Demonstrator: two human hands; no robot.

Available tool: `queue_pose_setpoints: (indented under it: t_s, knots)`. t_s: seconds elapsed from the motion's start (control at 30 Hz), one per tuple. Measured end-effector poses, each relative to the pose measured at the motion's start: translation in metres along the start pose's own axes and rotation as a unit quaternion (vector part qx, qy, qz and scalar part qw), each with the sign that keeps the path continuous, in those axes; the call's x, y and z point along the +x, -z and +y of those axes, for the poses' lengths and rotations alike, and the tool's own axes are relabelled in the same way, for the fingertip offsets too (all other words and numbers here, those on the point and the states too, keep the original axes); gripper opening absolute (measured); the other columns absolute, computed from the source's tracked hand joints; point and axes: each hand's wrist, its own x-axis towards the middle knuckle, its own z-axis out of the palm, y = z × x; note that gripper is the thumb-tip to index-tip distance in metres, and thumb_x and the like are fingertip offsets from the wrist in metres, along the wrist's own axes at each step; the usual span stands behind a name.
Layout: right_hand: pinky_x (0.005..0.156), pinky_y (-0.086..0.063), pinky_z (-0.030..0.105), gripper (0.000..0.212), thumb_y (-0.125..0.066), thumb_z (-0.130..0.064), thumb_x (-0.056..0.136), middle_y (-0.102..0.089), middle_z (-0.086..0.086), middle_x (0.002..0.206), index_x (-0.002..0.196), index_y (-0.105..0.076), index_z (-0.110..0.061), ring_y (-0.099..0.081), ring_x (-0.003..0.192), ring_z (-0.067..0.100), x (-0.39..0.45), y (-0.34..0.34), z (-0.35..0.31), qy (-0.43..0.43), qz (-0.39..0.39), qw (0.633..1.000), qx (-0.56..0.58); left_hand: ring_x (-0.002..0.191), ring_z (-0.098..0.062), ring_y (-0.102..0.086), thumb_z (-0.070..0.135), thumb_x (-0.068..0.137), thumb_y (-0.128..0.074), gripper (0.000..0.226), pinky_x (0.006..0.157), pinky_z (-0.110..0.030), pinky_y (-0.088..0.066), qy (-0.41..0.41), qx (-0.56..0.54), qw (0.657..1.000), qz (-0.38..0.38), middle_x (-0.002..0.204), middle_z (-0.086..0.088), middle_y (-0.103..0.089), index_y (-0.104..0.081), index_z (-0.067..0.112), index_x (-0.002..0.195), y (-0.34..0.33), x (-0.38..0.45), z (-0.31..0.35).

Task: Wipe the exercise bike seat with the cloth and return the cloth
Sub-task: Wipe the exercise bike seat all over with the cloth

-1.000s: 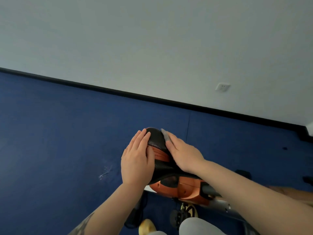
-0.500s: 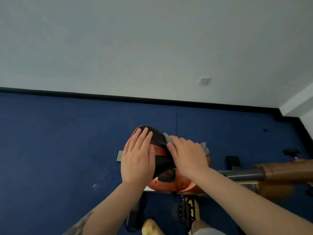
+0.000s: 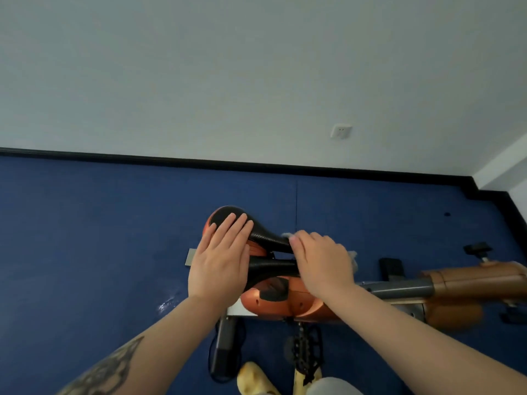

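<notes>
The exercise bike seat [image 3: 265,243], black with orange trim, sits atop the bike's orange body [image 3: 285,300] over the blue floor [image 3: 85,238], well clear of the black skirting along the floor's far edge. The left hand [image 3: 219,263] lies flat and open on the seat's wide end, steadying it. The right hand [image 3: 322,260] is curled down over the cloth [image 3: 352,256], pressing it onto the seat's narrow end.

To wipe well, I judge the left hand should brace firmly while the right draws the cloth along the full length, both halves either side of the central slot, with even pressure.

Most of the cloth is hidden under the right hand; only pale edges peep out. The seat's surface beneath both hands is hidden, and where the cloth belongs is not in view.
</notes>
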Motion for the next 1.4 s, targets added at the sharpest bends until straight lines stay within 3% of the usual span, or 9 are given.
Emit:
queue_pose_setpoints:
  t_s: [0.17,0.37,0.53,0.8,0.97,1.07,1.17,1.27,1.4]
  knots:
    - [0.068,-0.034,0.038,0.049,-0.015,-0.042,0.1,-0.068,0.004,0.1,0.11,-0.058,-0.02,-0.062,0.088,0.029,0.026,-0.011,-0.037,0.02,-0.004,0.999,-0.028,0.135,-0.01,-0.036,0.025,0.095,-0.029,0.043,0.114,-0.036,-0.023,0.02,-0.008,1.0,0.01,0.139,0.005,-0.05,-0.05,0.02,0.132,-0.001,0.001,0.001]
    - [0.1,-0.039,0.037,0.05,-0.019,-0.046,0.1,-0.053,-0.004,0.134,0.144,-0.035,-0.028,-0.05,0.114,0.017,-0.022,-0.016,0.005,0.139,0.071,0.985,0.073,0.135,-0.009,-0.035,0.025,0.095,-0.031,0.042,0.114,-0.035,-0.021,0.024,-0.018,0.999,0.027,0.14,0.006,-0.049,-0.05,0.022,0.132,-0.003,-0.001,0.002]
    - [0.08,-0.041,0.038,0.055,-0.012,-0.047,0.097,-0.067,-0.003,0.109,0.12,-0.058,-0.028,-0.057,0.093,0.022,-0.003,-0.015,-0.012,0.014,0.086,0.994,0.06,0.134,-0.01,-0.037,0.025,0.094,-0.031,0.042,0.114,-0.035,-0.022,0.026,-0.023,0.999,0.027,0.139,0.005,-0.051,-0.051,0.021,0.131,-0.001,0.0,0.003]
    - [0.082,-0.041,0.036,0.046,-0.021,-0.043,0.099,-0.058,-0.008,0.118,0.141,-0.037,-0.033,-0.053,0.1,0.018,-0.014,-0.009,0.005,0.11,0.054,0.991,0.047,0.133,-0.01,-0.038,0.025,0.093,-0.035,0.042,0.115,-0.032,-0.018,0.025,-0.035,0.999,0.015,0.137,0.005,-0.052,-0.052,0.02,0.13,0.004,0.001,0.002]
    - [0.076,-0.043,0.039,0.044,-0.02,-0.045,0.099,-0.063,-0.006,0.11,0.126,-0.052,-0.033,-0.056,0.095,0.022,-0.006,-0.012,0.0,0.033,0.053,0.998,0.001,0.132,-0.013,-0.038,0.034,0.091,-0.034,0.043,0.113,-0.036,-0.021,0.01,-0.043,0.999,-0.015,0.138,0.007,-0.05,-0.047,0.026,0.132,0.003,0.005,-0.006]
    - [0.069,-0.035,0.038,0.042,-0.019,-0.041,0.1,-0.065,-0.001,0.102,0.112,-0.056,-0.027,-0.059,0.09,0.026,0.009,-0.011,-0.024,-0.017,0.041,0.997,-0.056,0.117,-0.019,-0.046,0.038,0.09,-0.035,0.04,0.102,-0.039,-0.032,-0.089,-0.001,0.995,-0.048,0.125,0.005,-0.056,-0.051,0.024,0.124,0.012,0.023,-0.022]
    - [0.088,-0.038,0.037,0.042,-0.02,-0.039,0.099,-0.062,-0.005,0.113,0.123,-0.053,-0.029,-0.055,0.102,0.022,-0.013,-0.021,-0.031,-0.058,0.101,0.991,-0.059,0.107,-0.022,-0.044,0.041,0.09,-0.037,0.039,0.097,-0.039,-0.034,-0.18,0.005,0.981,-0.072,0.116,0.005,-0.055,-0.05,0.026,0.124,0.017,0.037,-0.038]
    - [0.115,-0.021,0.041,0.048,-0.015,-0.041,0.101,-0.048,-0.005,0.139,0.139,-0.043,-0.033,-0.037,0.133,0.02,-0.041,-0.041,-0.044,-0.11,0.168,0.98,0.011,0.111,-0.02,-0.038,0.041,0.089,-0.038,0.04,0.1,-0.037,-0.027,-0.168,-0.051,0.983,-0.058,0.114,0.007,-0.051,-0.049,0.03,0.126,0.009,0.038,-0.043]
    - [0.111,-0.017,0.041,0.044,-0.024,-0.041,0.099,-0.059,-0.006,0.13,0.12,-0.062,-0.033,-0.044,0.126,0.021,-0.009,-0.032,-0.047,-0.176,0.141,0.969,0.102,0.112,-0.02,-0.037,0.039,0.088,-0.04,0.039,0.101,-0.037,-0.024,-0.172,-0.089,0.98,-0.038,0.114,0.006,-0.049,-0.051,0.03,0.124,0.001,0.039,-0.048]
